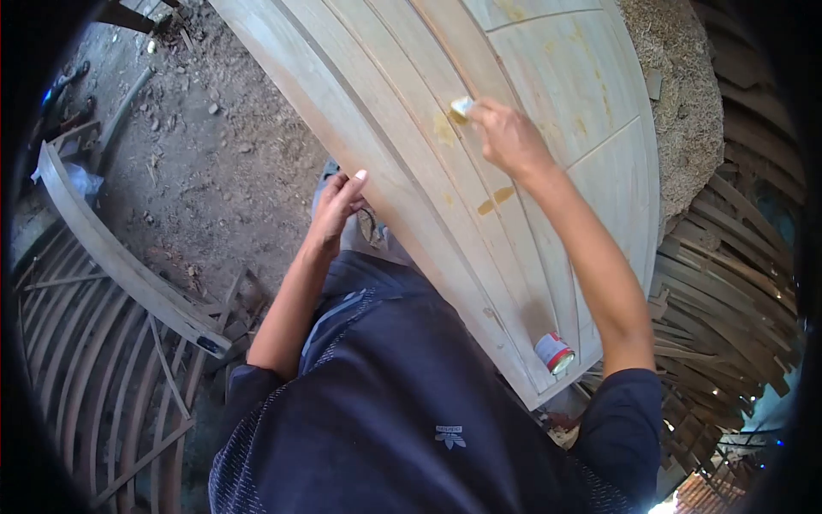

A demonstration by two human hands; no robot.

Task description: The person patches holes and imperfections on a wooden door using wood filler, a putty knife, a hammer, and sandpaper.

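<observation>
A pale wooden door (402, 184) with raised mouldings and panels lies in front of me. My right hand (509, 137) is above its middle, fingers pinched on a small whitish scraper (461, 106) whose lower edge touches yellow-brown filler (443, 129) on the wood. More filler patches (495, 200) lie closer to me, and others mark the far panels. My left hand (336, 210) is at the door's near left edge, thumb over the rim and fingers curled, partly hidden. A red and white tin (555, 353) stands on the door's near corner, below my right forearm.
Bare dirt ground (205, 163) spreads to the left. A curved wooden frame piece (120, 257) leans there above several slats (94, 368). Wood shavings (681, 103) are heaped beyond the door's right side, with stacked timber strips (728, 291) nearer to me.
</observation>
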